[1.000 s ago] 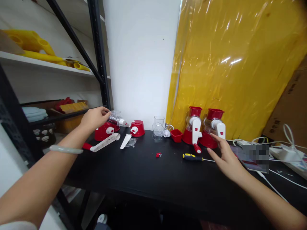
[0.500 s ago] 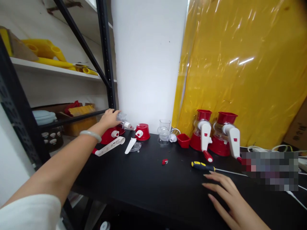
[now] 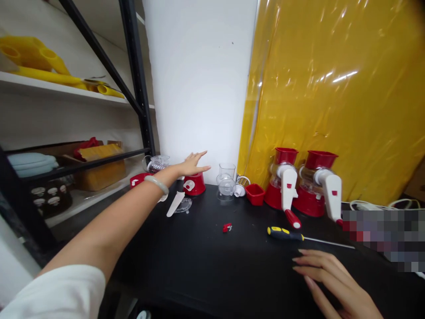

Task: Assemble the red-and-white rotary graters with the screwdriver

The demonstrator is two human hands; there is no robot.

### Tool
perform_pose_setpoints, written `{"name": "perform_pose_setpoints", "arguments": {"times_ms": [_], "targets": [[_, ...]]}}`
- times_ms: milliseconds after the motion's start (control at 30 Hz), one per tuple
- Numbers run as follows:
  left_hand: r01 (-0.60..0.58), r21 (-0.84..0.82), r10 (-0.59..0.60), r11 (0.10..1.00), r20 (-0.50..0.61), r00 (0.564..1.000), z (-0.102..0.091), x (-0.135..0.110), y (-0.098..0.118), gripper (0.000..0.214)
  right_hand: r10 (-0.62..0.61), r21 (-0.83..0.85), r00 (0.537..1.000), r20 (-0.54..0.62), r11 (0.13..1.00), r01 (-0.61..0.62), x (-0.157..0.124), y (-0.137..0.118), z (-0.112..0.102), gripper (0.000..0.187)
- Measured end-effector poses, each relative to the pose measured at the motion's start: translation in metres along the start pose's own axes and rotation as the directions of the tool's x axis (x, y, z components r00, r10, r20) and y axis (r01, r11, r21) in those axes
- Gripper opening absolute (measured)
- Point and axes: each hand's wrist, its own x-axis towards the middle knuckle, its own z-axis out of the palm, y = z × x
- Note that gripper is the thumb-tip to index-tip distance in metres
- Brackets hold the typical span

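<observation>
My left hand (image 3: 191,164) is stretched far out over the black table (image 3: 186,257), fingers spread and empty, just above a small red base (image 3: 194,184). Behind my forearm lie a red and clear grinder part (image 3: 151,166) and a white flat piece (image 3: 174,204). A clear plastic cup unit (image 3: 226,182) stands to the right of that hand. My right hand (image 3: 332,283) rests flat on the table at the lower right, fingers extended, holding nothing. A yellow-handled screwdriver (image 3: 285,234) lies just beyond it.
Two assembled red and white hand-crank grinders (image 3: 287,186) (image 3: 318,186) stand against yellow plastic sheeting. A small red tray (image 3: 255,194) and a tiny red piece (image 3: 227,227) lie mid-table. A black metal shelf (image 3: 136,88) with yellow parts stands at the left. Cables lie at the far right.
My left hand has let go of the grinder part at the left and moved right, opening above the red base. My right hand slid back toward me on the table.
</observation>
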Motion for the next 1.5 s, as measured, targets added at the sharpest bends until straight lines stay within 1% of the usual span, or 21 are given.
{"name": "perform_pose_setpoints", "arguments": {"times_ms": [100,200,267,333,433,533,667,700,733,767,800,867,933,1000,1100,1167,1200,1267,1367,1433,1500], "targets": [[-0.080,-0.110,0.081,0.991,0.005,0.997,0.014,0.017,0.033,0.113,0.010,0.009,1.000,0.004,1.000,-0.010,0.001,-0.004,-0.001,0.011],[-0.080,-0.236,0.086,0.968,0.011,0.996,0.031,0.033,0.052,0.116,0.033,0.005,0.999,0.001,0.999,-0.033,-0.001,-0.005,-0.001,0.010],[-0.025,-0.316,0.032,0.949,0.017,0.999,0.046,0.040,0.055,0.114,0.038,0.004,0.999,-0.003,0.999,-0.038,-0.002,-0.006,-0.002,0.010],[0.024,-0.381,-0.025,0.924,0.003,1.000,0.059,0.042,0.053,0.104,0.023,0.012,1.000,-0.006,1.000,-0.023,-0.002,-0.006,-0.003,0.009],[0.025,-0.469,-0.058,0.883,-0.055,0.997,0.066,0.040,0.050,0.085,-0.003,0.028,1.000,-0.006,1.000,0.003,0.002,-0.006,-0.006,0.010],[-0.033,-0.549,-0.039,0.835,-0.120,0.992,0.053,0.028,0.051,0.075,-0.005,0.048,1.000,-0.007,0.999,0.005,0.004,-0.007,-0.007,0.012],[-0.112,-0.623,-0.053,0.774,-0.240,0.969,0.029,-0.005,0.059,0.074,0.023,0.073,1.000,0.011,0.997,-0.023,-0.002,-0.007,-0.006,0.013],[-0.114,-0.670,-0.080,0.734,-0.252,0.964,0.026,-0.015,0.061,0.072,0.033,0.077,0.999,0.018,0.996,-0.035,-0.004,-0.006,-0.005,0.014],[-0.104,-0.755,-0.133,0.648,-0.246,0.960,0.025,-0.026,0.063,0.070,0.045,0.080,0.999,0.031,0.996,-0.047,-0.006,-0.006,-0.005,0.014],[-0.084,-0.830,-0.178,0.551,-0.215,0.960,0.027,-0.036,0.064,0.068,0.050,0.084,0.998,0.044,0.995,-0.054,-0.007,-0.005,-0.005,0.015],[-0.065,-0.874,-0.203,0.482,-0.183,0.962,0.029,-0.045,0.065,0.066,0.052,0.085,0.997,0.059,0.995,-0.057,-0.007,-0.005,-0.005,0.016],[-0.024,-0.924,-0.240,0.381,-0.124,0.963,0.037,-0.058,0.065,0.058,0.039,0.084,0.994,0.102,0.995,-0.047,-0.002,-0.005,-0.008,0.018],[0.000,-0.954,-0.273,0.301,-0.086,0.958,0.045,-0.064,0.065,0.047,0.009,0.082,0.986,0.165,0.996,-0.023,0.011,-0.005,-0.014,0.020],[0.008,-0.976,-0.295,0.216,-0.057,0.954,0.050,-0.066,0.064,0.044,-0.015,0.081,0.965,0.261,0.997,-0.006,0.033,-0.008,-0.018,0.020],[0.012,-0.996,-0.327,0.089,-0.018,0.945,0.053,-0.065,0.063,0.045,0.005,0.048,0.885,0.466,0.998,-0.031,0.076,-0.013,-0.015,0.021],[0.018,-0.999,-0.345,0.026,0.008,0.938,0.054,-0.064,0.062,0.044,-0.013,0.054,0.835,0.550,0.998,-0.021,0.109,-0.015,-0.006,0.025],[0.019,-1.000,-0.353,0.005,0.016,0.935,0.055,-0.064,0.061,0.043,-0.006,0.053,0.826,0.564,0.998,-0.029,0.127,-0.014,0.001,0.025],[0.013,-1.000,-0.371,-0.008,0.015,0.929,0.057,-0.064,0.060,0.042,0.034,0.036,0.837,0.547,0.997,-0.064,0.161,-0.007,0.016,0.023],[-0.005,-1.000,-0.399,-0.010,0.000,0.917,0.059,-0.063,0.057,0.044,0.162,-0.011,0.843,0.513,0.983,-0.182,0.209,0.009,0.039,0.017],[-0.013,-1.000,-0.401,-0.001,-0.012,0.916,0.060,-0.063,0.056,0.046,0.199,-0.011,0.851,0.487,0.975,-0.221,0.234,0.021,0.053,0.019],[-0.005,-1.000,-0.414,0.008,-0.008,0.910,0.059,-0.063,0.054,0.046,0.226,-0.001,0.864,0.449,0.968,-0.252,0.251,0.027,0.066,0.022]]}}
